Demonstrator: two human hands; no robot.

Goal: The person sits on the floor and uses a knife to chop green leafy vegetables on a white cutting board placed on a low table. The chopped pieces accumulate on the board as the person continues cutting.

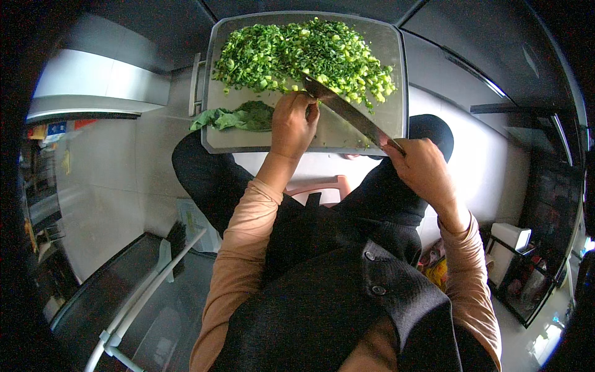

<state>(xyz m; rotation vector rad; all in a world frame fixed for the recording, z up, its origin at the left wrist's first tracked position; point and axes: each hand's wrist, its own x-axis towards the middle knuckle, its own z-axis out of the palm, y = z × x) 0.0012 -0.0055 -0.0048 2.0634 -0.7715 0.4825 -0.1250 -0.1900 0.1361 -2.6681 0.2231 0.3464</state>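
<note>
My right hand [420, 169] grips the handle of a kitchen knife [349, 111]. Its long blade slants across a translucent cutting board [260, 143], the tip reaching the edge of a wide heap of chopped green leaves and pale stem pieces [297, 53]. Close beside the blade's tip end, my left hand [294, 122] has its fingers curled and the thumb drawn in against them. Whatever may lie between those fingertips is hidden. A whole, crumpled green leaf [232, 117] lies on the board to the left of that hand, one end passing behind it and the other overhanging the board's left edge.
My bent knees [430, 132] flank the board's near corners. Below it, part of a pink plastic stool [320, 186] shows between my legs. Dark cabinets [465, 35] stand beyond the board. A rack with pale rails [135, 297] is at lower left, and a dark-framed shelf [520, 274] at right.
</note>
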